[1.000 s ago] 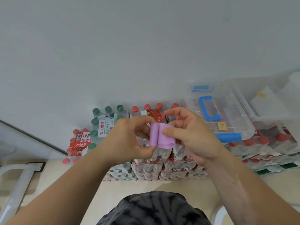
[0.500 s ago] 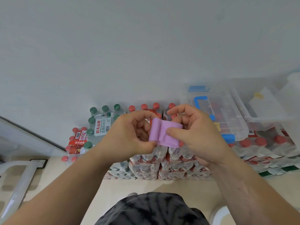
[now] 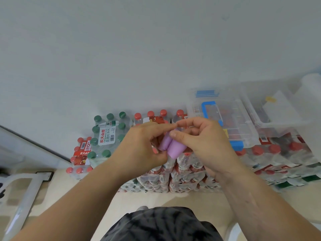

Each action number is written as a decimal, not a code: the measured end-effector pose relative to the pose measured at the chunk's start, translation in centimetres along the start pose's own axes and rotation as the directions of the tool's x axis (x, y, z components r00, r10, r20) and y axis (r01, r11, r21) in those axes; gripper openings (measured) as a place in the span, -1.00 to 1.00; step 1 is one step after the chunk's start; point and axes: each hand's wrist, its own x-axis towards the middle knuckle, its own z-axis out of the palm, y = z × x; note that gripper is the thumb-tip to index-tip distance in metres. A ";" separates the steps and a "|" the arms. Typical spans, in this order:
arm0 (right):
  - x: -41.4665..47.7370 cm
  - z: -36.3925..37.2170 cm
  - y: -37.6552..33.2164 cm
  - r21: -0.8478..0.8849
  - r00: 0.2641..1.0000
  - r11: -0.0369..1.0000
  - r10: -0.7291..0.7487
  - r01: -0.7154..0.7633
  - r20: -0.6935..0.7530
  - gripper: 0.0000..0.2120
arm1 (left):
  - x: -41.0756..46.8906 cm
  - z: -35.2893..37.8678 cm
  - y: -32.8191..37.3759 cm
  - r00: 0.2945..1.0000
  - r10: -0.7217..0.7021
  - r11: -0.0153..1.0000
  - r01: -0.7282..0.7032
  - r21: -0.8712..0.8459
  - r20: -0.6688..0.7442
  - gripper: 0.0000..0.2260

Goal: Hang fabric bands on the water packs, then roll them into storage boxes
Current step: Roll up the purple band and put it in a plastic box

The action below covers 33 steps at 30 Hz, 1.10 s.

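Purple fabric band (image 3: 171, 145) held in the air at chest height, above the front stacks of water packs (image 3: 173, 171). Band partly wound: two rounded lobes visible side by side, loose end not discernible. Left hand (image 3: 144, 146) curled shut around the band's left side, thumb below, fingers above. Right hand (image 3: 201, 143) likewise clamped on the band, thumb pressed on the upper fold, forefinger tip meeting the left forefinger above it. No band seen draped on any pack in view, so hanging phase judged finished for this band, or out of sight; cannot tell which. Rolling judged under way, roll not yet tight. Clear storage box (image 3: 225, 122) with blue handle and latch resting on packs just to the right of the hands, lid apparently down; contents too blurred to read. A second clear box (image 3: 274, 112) further right, near the wall. Remaining: finishing the roll, opening a box, placing the roll inside.
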 end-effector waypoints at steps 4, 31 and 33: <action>-0.2 0.0 0.2 -0.009 1.000 1.000 0.022 -0.022 0.003 -0.86 | -0.1 0.2 -0.1 0.999 0.042 0.999 -0.042 -0.020 0.000 -0.43; 2.1 9.8 0.4 -0.101 0.942 0.993 -0.088 0.058 -0.323 -0.92 | 3.2 -4.5 -10.0 0.935 -0.156 0.464 0.354 -0.812 0.319 -0.75; 2.2 10.1 0.6 -0.097 0.934 0.994 -0.086 0.056 -0.348 -0.87 | 3.4 -4.3 -10.4 0.923 -0.145 0.411 0.383 -0.827 0.356 -0.75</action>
